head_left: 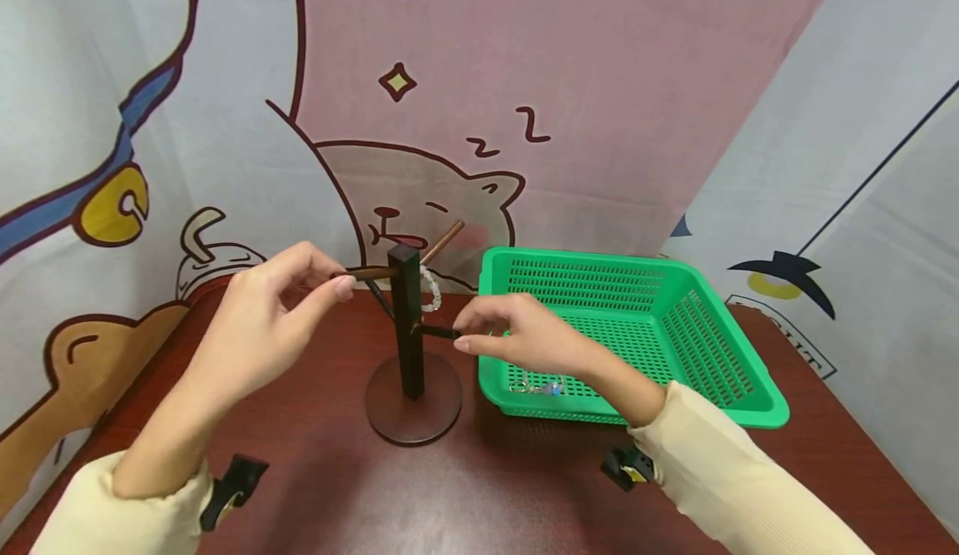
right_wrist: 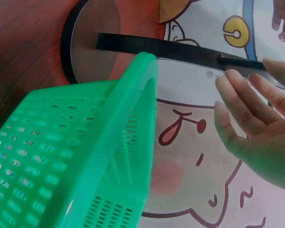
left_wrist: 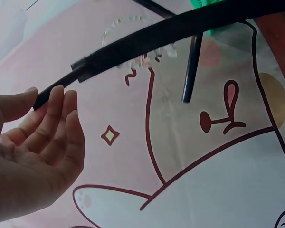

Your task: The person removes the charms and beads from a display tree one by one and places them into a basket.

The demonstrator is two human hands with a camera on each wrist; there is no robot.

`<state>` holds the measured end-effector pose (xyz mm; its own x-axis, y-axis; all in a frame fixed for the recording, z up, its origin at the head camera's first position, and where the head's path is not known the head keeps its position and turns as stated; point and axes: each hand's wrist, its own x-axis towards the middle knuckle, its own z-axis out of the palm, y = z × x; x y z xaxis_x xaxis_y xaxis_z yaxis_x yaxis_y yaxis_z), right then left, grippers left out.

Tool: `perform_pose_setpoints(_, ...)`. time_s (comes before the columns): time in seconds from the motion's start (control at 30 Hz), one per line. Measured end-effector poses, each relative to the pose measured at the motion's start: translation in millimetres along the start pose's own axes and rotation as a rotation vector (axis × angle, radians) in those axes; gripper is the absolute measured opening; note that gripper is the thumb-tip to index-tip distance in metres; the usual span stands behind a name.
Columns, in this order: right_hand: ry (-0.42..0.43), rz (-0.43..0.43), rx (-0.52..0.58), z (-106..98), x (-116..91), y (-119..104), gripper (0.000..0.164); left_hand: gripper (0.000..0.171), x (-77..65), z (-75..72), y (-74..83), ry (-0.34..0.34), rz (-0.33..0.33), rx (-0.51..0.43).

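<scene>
A dark wooden display stand [head_left: 408, 322] with a square post, a round base [head_left: 414, 422] and several thin pegs stands on the table. My left hand [head_left: 262, 322] pinches the tip of the upper left peg [head_left: 375, 274] between thumb and fingers; the left wrist view shows this grip on the peg [left_wrist: 59, 88] too. Lower on the post, my right hand [head_left: 517, 334] pinches the end of the right peg [head_left: 438, 331]. Behind the post, a bracelet of clear beads [head_left: 432, 289] hangs from a rear peg [head_left: 444, 241].
A green plastic basket [head_left: 719, 330] sits to the right, partly under my right forearm. Some small jewellery [head_left: 550, 388] lies near its front wall. Behind the brown table [head_left: 337, 488] hangs a cartoon-printed cloth [head_left: 599, 106].
</scene>
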<state>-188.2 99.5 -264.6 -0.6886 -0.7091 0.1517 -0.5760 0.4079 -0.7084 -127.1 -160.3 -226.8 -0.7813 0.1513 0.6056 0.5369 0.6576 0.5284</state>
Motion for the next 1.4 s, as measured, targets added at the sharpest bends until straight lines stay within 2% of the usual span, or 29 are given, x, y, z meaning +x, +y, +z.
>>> perform_pose_setpoints(0.2, -0.01, -0.027, -0.019, -2, -4, 5, 0.008, 0.009, 7.9, -9.7, -11.4, -0.083, -0.089, -0.026)
perform_pose_setpoints(0.47, -0.037, 0.003, -0.02, -3, -7, 8, 0.007, 0.015, 18.9, -15.6, -25.8, -0.156, -0.12, -0.112)
perform_pose_setpoints(0.83, -0.045, -0.02, -0.034, -1, -2, 10, 0.007, 0.016, 23.6, -15.4, -28.5, -0.16, -0.167, -0.111)
perform_pose_setpoints(1.07, -0.027, -0.029, -0.035, -1, 8, 2, 0.01, 0.015, 22.4, -15.1, -28.9, -0.148, -0.176, -0.111)
perform_pose_setpoints(1.4, 0.003, -0.046, 0.026, 3, 24, -10, 0.012, 0.015, 22.4, -15.5, -29.6, -0.151, -0.179, -0.108)
